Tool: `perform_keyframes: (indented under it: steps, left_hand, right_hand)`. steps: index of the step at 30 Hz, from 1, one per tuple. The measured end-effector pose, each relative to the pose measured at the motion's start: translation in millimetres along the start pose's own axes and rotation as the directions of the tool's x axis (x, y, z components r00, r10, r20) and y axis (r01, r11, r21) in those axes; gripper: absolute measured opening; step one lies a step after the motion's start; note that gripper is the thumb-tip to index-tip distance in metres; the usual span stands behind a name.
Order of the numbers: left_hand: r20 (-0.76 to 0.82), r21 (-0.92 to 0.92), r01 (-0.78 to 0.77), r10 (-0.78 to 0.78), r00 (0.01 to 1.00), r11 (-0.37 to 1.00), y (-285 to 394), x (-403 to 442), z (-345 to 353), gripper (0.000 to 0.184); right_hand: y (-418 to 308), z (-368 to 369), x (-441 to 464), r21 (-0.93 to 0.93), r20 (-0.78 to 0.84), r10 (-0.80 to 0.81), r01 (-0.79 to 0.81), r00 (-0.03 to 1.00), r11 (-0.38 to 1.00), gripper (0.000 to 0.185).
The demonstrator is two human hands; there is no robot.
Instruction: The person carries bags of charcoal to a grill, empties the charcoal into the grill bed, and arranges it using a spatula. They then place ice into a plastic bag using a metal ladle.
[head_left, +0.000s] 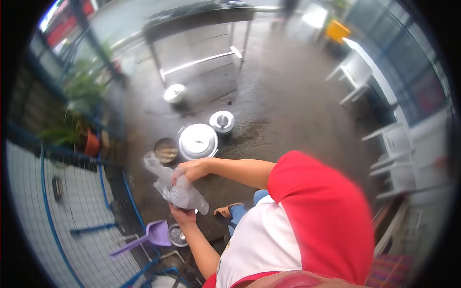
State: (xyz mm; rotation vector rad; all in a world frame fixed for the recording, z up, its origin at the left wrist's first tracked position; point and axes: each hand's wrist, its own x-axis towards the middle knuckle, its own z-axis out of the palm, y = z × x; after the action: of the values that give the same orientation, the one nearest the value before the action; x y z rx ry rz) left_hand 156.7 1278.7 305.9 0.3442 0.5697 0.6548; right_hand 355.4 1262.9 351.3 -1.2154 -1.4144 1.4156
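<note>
A crumpled, translucent plastic bag [189,194] hangs between my two hands at the lower centre left. My right hand [192,170] is closed on its upper part, fingers wrapped in the plastic. Beneath it, my left hand [182,214] grips the lower side, with its fingers partly hidden by the bag. Just beyond the hands, a large lidded silver pot [198,141] stands on the wet floor. Beside that pot are a smaller lidded pot [222,122] and a dark round pan [165,150] with brownish contents.
A purple dustpan [157,234] and a metal bowl [177,235] lie near my left forearm. Farther off are a white lidded pot [175,94] and a metal-legged table [199,21]. White chairs [357,72] line the right; blue-framed wire fencing [43,192] stands left.
</note>
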Motion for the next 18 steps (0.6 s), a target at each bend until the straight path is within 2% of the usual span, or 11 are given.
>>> perform_keyframes:
  steps: [3,5,7,8,9,11,12,14,15,17,18]
  left_hand:
    - [0.069,0.119,0.073,-0.081,0.994,0.99,-53,12,18,0.048]
    - [0.059,0.161,0.103,-0.114,0.992,0.982,-86,14,56,0.046]
    - [0.051,0.18,0.145,-0.156,0.986,0.973,-100,20,87,0.044]
    - [0.126,0.217,0.269,-0.3,0.945,0.938,-114,21,102,0.042]
    - [0.192,0.266,0.379,-0.434,0.88,0.886,-136,24,120,0.041]
    - [0.185,0.301,0.417,-0.481,0.857,0.858,-177,32,142,0.04]
    - [0.144,0.385,0.407,-0.49,0.86,0.828,-192,32,154,0.042]
    - [0.131,0.436,0.371,-0.465,0.875,0.82,-250,49,192,0.057]
    - [0.147,0.434,0.365,-0.465,0.873,0.824,-266,48,199,0.057]
    - [-0.109,0.337,0.452,-0.443,0.89,0.826,-296,36,228,0.068]
    - [-0.032,0.299,0.448,-0.46,0.887,0.843,-310,38,226,0.073]
  right_hand:
    - [-10,-42,-61,0.05,-0.077,0.079,-0.076,0.994,0.996,0.044]
    - [-14,-62,-113,-0.06,-0.214,0.037,-0.051,0.976,0.997,0.053]
    - [-19,-64,-144,-0.265,-0.625,-0.263,0.117,0.735,0.957,0.058]
    - [-20,-69,-171,-0.342,-0.658,-0.379,0.19,0.651,0.92,0.061]
    - [-14,-81,-206,-0.35,-0.666,-0.387,0.192,0.638,0.917,0.061]
    - [0,-93,-262,-0.335,-0.526,-0.302,0.133,0.795,0.933,0.052]
    - [0,-97,-289,-0.342,-0.532,-0.306,0.131,0.789,0.931,0.052]
    - [5,-139,-360,-0.38,-0.663,-0.192,-0.105,0.723,0.919,0.039]
    - [11,-150,-378,-0.439,-0.76,-0.331,-0.066,0.56,0.896,0.03]
    - [8,-171,-413,-0.466,-0.879,-0.416,-0.233,0.235,0.853,0.029]
    - [6,-176,-420,-0.476,-0.874,-0.427,-0.237,0.232,0.847,0.029]
